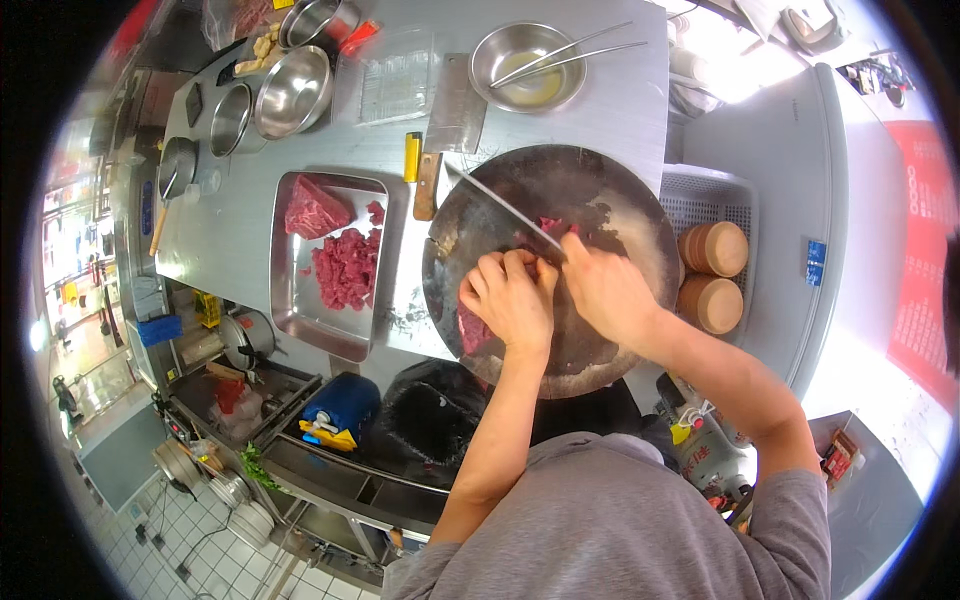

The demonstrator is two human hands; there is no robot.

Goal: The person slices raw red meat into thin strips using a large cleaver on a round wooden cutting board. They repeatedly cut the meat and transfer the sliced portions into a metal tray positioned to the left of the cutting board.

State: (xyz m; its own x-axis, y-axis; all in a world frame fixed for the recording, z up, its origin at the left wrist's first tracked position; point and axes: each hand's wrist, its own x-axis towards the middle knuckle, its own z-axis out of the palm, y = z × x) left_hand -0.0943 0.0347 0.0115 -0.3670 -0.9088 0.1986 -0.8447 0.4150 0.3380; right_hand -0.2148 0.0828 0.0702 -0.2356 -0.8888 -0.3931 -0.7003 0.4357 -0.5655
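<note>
A round, dark chopping block point(592, 360) stands before me on the steel table. My right hand point(606, 289) grips a kitchen knife point(504, 202), seen nearly edge-on, its blade pointing to the upper left. With bent fingers, my left hand point(516, 300) presses on a piece of red raw meat point(472, 330), close beside the blade. Much of that piece is hidden under the hand. Small cut bits of meat point(551, 224) lie past the knife. Left of the block, a steel tray point(289, 300) holds a meat chunk point(315, 208) and a pile of cut meat point(346, 268).
A cleaver point(457, 105) lies behind the block, near a yellow box point(412, 156). Steel chopsticks rest in a metal bowl point(527, 67). More steel bowls point(294, 94) stand at the back left. At right, a plastic basket point(742, 195) holds wooden-looking cylinders point(712, 247) beside a refrigerator point(780, 225).
</note>
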